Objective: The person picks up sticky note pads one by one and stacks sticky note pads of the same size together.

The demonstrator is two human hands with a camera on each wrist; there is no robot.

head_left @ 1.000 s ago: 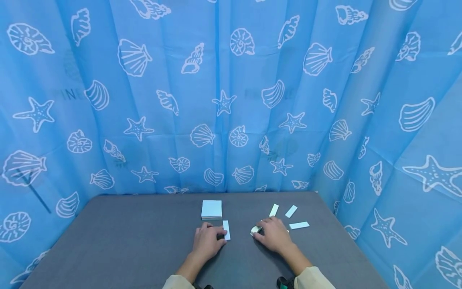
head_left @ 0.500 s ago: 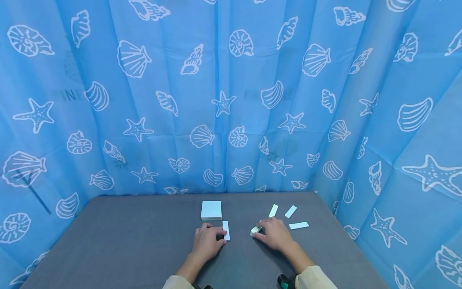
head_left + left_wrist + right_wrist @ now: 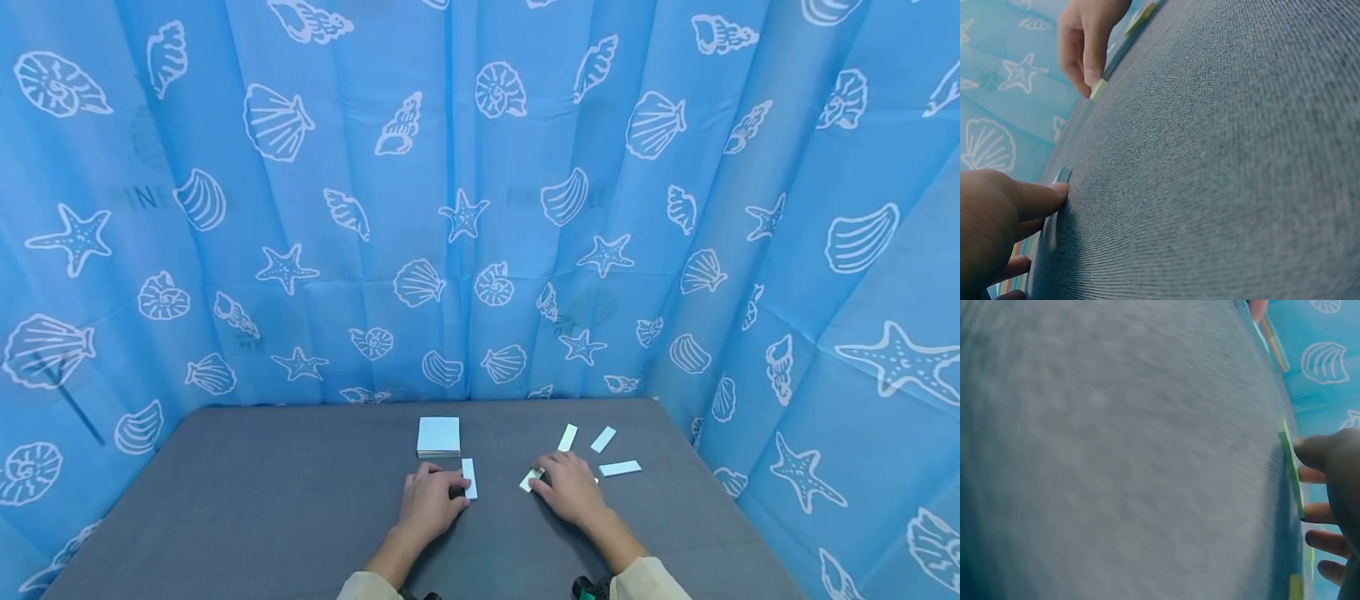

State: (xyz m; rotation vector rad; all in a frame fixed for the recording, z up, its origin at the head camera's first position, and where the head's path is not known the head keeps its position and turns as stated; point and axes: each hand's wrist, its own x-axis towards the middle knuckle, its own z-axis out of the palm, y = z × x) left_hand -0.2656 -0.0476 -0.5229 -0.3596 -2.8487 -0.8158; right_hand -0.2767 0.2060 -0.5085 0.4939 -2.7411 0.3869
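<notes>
In the head view my left hand (image 3: 429, 502) rests on the table, thumb and forefinger on the left side of a narrow pale-blue sticky note pad (image 3: 470, 478). The left wrist view shows the thumb tip against that pad's end (image 3: 1064, 174). My right hand (image 3: 573, 488) holds a narrow pale-green sticky note pad (image 3: 529, 480) between thumb and fingers, and it lies slantwise on the cloth. Seen from the right wrist, the green pad (image 3: 1292, 469) has the thumb and fingertips along it; the hand covers part of it in the head view.
A square stack of coloured paper (image 3: 438, 436) stands beyond my left hand. Three more narrow pads lie around my right hand: a yellowish one (image 3: 567, 437), a pale-blue one (image 3: 603, 439) and a whitish one (image 3: 620, 468). A shell-patterned blue curtain (image 3: 450, 250) hangs behind the grey table (image 3: 300, 500).
The green pad's top, bent up under my right thumb earlier, now lies flat. My right fingers have shifted slightly on it; my left hand has stayed in place.
</notes>
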